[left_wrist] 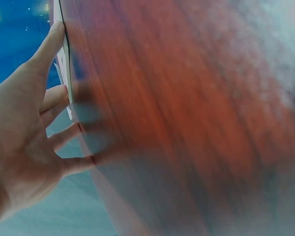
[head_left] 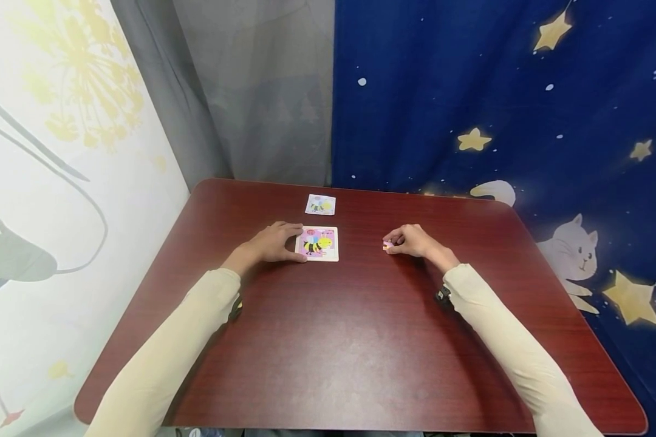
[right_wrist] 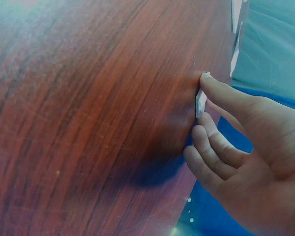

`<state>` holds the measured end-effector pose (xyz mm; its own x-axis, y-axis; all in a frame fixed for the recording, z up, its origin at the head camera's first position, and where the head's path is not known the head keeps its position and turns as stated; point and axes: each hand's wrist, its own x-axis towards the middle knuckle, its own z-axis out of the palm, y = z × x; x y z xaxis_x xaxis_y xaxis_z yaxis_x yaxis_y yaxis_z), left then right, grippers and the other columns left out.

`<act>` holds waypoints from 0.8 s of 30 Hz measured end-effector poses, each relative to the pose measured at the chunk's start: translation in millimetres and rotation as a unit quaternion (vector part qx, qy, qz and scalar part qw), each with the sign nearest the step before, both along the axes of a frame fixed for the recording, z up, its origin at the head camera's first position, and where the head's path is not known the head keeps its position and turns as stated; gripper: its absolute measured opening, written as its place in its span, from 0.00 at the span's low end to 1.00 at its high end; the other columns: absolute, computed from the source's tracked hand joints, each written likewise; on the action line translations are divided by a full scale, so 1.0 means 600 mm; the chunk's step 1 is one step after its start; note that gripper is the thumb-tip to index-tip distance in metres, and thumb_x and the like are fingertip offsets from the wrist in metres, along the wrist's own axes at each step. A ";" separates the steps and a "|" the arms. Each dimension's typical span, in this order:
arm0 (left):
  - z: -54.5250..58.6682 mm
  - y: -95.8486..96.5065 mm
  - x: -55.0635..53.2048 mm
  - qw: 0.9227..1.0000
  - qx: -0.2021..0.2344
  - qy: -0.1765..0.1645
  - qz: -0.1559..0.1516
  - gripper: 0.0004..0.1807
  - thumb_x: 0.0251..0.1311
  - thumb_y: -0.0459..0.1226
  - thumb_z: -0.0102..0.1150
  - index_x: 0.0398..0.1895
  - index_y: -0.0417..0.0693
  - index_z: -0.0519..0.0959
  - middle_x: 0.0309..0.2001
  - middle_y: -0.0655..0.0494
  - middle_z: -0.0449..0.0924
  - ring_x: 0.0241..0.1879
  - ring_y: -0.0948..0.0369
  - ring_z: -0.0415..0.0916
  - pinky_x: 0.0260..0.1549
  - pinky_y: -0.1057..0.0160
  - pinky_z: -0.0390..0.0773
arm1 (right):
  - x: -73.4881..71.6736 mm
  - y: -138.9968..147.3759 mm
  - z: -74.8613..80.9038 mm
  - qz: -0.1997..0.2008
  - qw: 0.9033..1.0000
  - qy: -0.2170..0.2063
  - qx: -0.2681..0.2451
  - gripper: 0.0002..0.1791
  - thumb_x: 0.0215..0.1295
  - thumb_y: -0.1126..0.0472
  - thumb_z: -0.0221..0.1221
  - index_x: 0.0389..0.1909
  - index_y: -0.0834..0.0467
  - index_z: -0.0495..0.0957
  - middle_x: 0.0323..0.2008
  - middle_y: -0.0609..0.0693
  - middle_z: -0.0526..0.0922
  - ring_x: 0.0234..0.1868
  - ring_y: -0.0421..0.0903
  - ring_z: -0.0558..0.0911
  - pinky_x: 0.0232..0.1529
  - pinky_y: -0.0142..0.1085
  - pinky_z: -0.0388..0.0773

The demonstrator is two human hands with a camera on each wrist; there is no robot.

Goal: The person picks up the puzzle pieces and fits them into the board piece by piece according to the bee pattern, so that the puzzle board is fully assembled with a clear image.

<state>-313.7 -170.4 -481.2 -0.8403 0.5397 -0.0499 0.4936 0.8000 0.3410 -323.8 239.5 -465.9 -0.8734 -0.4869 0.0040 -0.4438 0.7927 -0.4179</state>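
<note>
A square jigsaw puzzle board [head_left: 332,257] with a white rim lies on the table, showing a yellow and black bee on pink. Its lower right part shows white. My left hand [head_left: 276,241] holds the board at its left side, index finger at the top edge and thumb at the bottom edge. To the right of the board, my right hand [head_left: 412,240] pinches a small puzzle piece [head_left: 387,245] between thumb and fingers, low over the table. In the right wrist view the thin piece [right_wrist: 201,103] appears edge-on, partly covered by the fingertips.
Behind the board lies a picture card [head_left: 321,205] printed with the same bee. The dark red wooden table [head_left: 317,340] has rounded corners. Grey and blue curtains [head_left: 415,109] hang behind it, and a patterned white wall [head_left: 60,182] stands at left.
</note>
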 end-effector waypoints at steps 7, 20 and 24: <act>-0.002 0.000 0.001 1.000 0.001 0.005 0.001 0.52 0.55 0.65 0.71 0.77 0.45 0.69 0.79 0.49 0.63 0.77 0.43 0.57 0.72 0.38 0.60 | -0.001 -0.002 -0.005 0.008 1.000 0.005 -0.004 0.18 0.59 0.58 0.76 0.50 0.59 0.89 0.37 0.51 0.91 0.41 0.48 0.88 0.48 0.45 0.83; -0.004 0.000 0.000 1.000 0.001 0.007 -0.001 0.53 0.55 0.65 0.71 0.77 0.45 0.69 0.79 0.50 0.62 0.77 0.44 0.57 0.72 0.38 0.60 | 0.001 -0.039 -0.008 0.045 0.997 0.030 -0.058 0.18 0.60 0.58 0.76 0.50 0.59 0.89 0.35 0.50 0.88 0.37 0.47 0.85 0.43 0.42 0.81; -0.003 0.000 0.000 1.000 0.000 0.006 0.000 0.53 0.55 0.65 0.71 0.77 0.45 0.68 0.79 0.50 0.62 0.77 0.44 0.57 0.72 0.38 0.60 | 0.002 -0.057 -0.006 0.054 0.996 0.039 -0.062 0.18 0.60 0.58 0.76 0.49 0.60 0.89 0.34 0.50 0.88 0.36 0.47 0.85 0.42 0.41 0.81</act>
<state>-313.5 -170.2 -483.0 -0.8408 0.5399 -0.0394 0.4979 0.7999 0.3350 -322.4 205.1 -469.8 -0.8104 -0.5701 0.1350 -0.5589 0.6831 -0.4701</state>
